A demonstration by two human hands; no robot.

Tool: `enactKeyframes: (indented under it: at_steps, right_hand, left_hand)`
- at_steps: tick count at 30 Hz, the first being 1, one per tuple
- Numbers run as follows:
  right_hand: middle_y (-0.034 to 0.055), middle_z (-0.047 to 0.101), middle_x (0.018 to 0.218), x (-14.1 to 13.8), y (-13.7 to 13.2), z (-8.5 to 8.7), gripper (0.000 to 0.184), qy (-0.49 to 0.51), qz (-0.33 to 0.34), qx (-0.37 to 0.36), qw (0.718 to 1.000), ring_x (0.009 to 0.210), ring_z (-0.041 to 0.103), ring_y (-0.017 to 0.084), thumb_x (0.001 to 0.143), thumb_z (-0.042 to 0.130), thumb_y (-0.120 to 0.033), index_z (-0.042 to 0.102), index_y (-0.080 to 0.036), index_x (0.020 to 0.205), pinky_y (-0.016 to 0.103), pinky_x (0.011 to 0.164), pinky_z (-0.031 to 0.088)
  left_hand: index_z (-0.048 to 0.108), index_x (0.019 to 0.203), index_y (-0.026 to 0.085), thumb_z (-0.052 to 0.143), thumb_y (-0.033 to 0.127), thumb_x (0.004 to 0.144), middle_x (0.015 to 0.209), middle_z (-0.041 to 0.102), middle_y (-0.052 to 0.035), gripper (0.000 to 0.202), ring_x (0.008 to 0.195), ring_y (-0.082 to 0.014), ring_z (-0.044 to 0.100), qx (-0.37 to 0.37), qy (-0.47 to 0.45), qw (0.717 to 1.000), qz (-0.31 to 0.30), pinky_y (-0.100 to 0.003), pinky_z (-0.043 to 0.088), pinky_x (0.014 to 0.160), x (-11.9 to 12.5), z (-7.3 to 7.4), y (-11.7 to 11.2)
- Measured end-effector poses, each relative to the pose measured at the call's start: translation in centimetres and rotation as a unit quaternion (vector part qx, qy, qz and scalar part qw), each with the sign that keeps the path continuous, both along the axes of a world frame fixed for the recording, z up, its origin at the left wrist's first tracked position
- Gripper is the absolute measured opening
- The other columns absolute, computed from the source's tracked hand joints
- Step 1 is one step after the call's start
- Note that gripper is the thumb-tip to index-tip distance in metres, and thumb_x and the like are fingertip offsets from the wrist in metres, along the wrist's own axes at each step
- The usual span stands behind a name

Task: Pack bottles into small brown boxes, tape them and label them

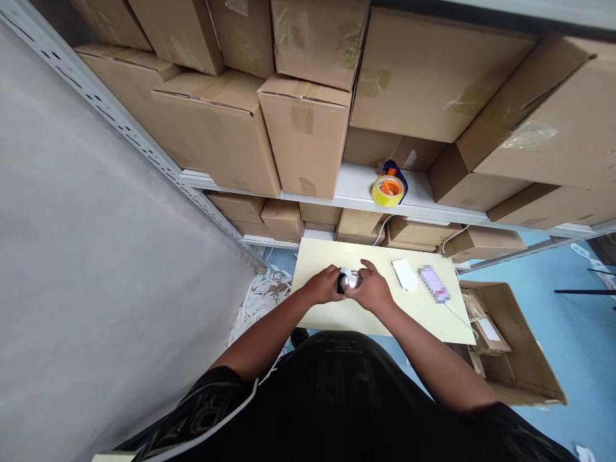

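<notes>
Both my hands meet over a pale yellow table (423,314). My left hand (323,286) and my right hand (369,289) are closed round a small dark round object with a shiny silver-white part (347,280); what it is I cannot make out. A white card (405,274) lies on the table just right of my right hand. Further right lies a flat white device (434,283) with a thin cable running off the table's right edge.
Metal shelving (356,186) packed with cardboard boxes (303,131) rises behind the table; a yellow tape roll with an orange core (389,188) sits on a shelf. An open cardboard box (510,346) stands on the blue floor at right. White paper strips (257,301) litter the floor left. A grey wall (86,256) closes the left side.
</notes>
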State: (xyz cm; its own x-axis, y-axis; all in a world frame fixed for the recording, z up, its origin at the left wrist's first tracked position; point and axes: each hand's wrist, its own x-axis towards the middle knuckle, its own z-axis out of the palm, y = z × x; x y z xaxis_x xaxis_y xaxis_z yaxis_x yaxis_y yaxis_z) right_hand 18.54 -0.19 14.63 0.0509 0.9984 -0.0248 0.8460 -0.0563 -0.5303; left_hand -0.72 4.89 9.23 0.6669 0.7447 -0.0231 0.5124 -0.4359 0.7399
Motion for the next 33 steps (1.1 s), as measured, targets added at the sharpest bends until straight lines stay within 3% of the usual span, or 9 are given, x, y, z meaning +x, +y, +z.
enactKeyframes:
  at_steps: [5,9,12,16,19,22,27,30,33]
  right_hand:
    - [0.0124,0.069,0.124,3.9,1.1,5.1,0.014,0.076,-0.025,0.054,0.995,0.115,0.065,0.030,0.062,0.071,-0.031,0.060,-0.024,0.069,0.038,0.094,0.052]
    - [0.0063,0.072,0.102,6.2,1.5,8.9,0.020,0.149,-0.053,0.103,0.982,0.086,0.064,0.023,0.065,0.070,-0.032,0.068,-0.023,0.083,0.034,0.079,0.052]
    - [-0.0018,0.061,0.073,7.0,1.9,9.9,0.020,0.228,-0.090,0.105,0.964,0.066,0.054,0.016,0.070,0.071,-0.035,0.067,-0.022,0.083,0.029,0.065,0.047]
    - [-0.0037,0.052,0.064,7.4,2.7,8.8,0.029,0.402,-0.150,0.071,0.900,0.063,0.049,0.014,0.072,0.074,-0.045,0.059,-0.022,0.069,0.027,0.060,0.048]
    - [0.0014,0.062,0.077,7.5,3.0,7.7,0.041,0.527,-0.149,0.033,0.836,0.071,0.057,0.018,0.075,0.073,-0.060,0.067,-0.021,0.084,0.030,0.060,0.052]
    - [0.0057,0.068,0.092,7.2,2.9,6.9,0.056,0.586,-0.096,0.014,0.804,0.082,0.062,0.022,0.075,0.070,-0.070,0.069,-0.022,0.103,0.030,0.062,0.053]
    - [0.0047,0.070,0.094,5.4,2.6,5.3,0.052,0.635,-0.074,-0.056,0.767,0.089,0.064,0.024,0.066,0.081,-0.053,0.062,-0.023,0.104,0.033,0.071,0.054]
    - [0.0020,0.068,0.094,5.0,2.4,4.0,0.050,0.627,-0.133,-0.046,0.766,0.087,0.063,0.023,0.067,0.079,-0.049,0.059,-0.024,0.105,0.033,0.072,0.054]
    - [0.0018,0.069,0.096,5.5,2.2,3.3,0.050,0.587,-0.140,-0.019,0.797,0.087,0.063,0.022,0.067,0.078,-0.050,0.060,-0.025,0.107,0.033,0.073,0.052]
  left_hand:
    - [0.051,0.148,0.026,0.087,0.048,0.070,0.138,0.055,-0.0118,0.088,0.125,-0.0325,0.056,-0.015,-0.014,1.000,0.020,-0.043,0.049,0.105,1.1,0.8,0.9]
    - [0.044,0.154,0.026,0.086,0.043,0.073,0.147,0.051,-0.0149,0.093,0.136,-0.0380,0.049,-0.007,0.005,0.999,0.036,-0.051,0.043,0.112,1.6,1.5,1.3]
    - [0.039,0.157,0.023,0.090,0.044,0.068,0.160,0.039,-0.0175,0.105,0.148,-0.0416,0.036,0.035,-0.033,0.994,0.099,-0.057,0.030,0.122,1.7,3.1,0.6]
    - [0.041,0.154,0.023,0.087,0.040,0.073,0.156,0.045,-0.0143,0.095,0.145,-0.0344,0.043,0.038,-0.155,0.977,0.141,-0.049,0.035,0.122,2.0,5.8,-0.9]
    - [0.057,0.141,0.022,0.083,0.040,0.075,0.142,0.058,-0.0125,0.073,0.131,-0.0324,0.056,-0.046,-0.232,0.961,0.146,-0.045,0.046,0.112,2.2,6.8,-1.4]
    - [0.062,0.132,0.018,0.078,0.048,0.078,0.131,0.065,-0.0128,0.065,0.120,-0.0316,0.063,-0.163,-0.306,0.927,0.142,-0.042,0.054,0.098,2.4,6.9,-1.4]
    - [0.065,0.119,0.011,0.049,0.070,0.089,0.096,0.071,-0.0135,0.068,0.083,-0.0271,0.071,-0.377,-0.317,0.856,0.157,-0.036,0.055,0.065,3.7,5.6,-2.7]
    - [0.066,0.112,0.013,0.043,0.075,0.091,0.099,0.072,-0.0136,0.070,0.084,-0.0236,0.068,-0.336,-0.298,0.874,0.186,-0.037,0.056,0.070,3.7,3.8,-3.7]
    - [0.066,0.105,0.016,0.042,0.074,0.092,0.098,0.070,-0.0102,0.065,0.085,-0.0197,0.065,-0.225,-0.259,0.893,0.290,-0.034,0.054,0.075,2.2,2.2,-4.0]
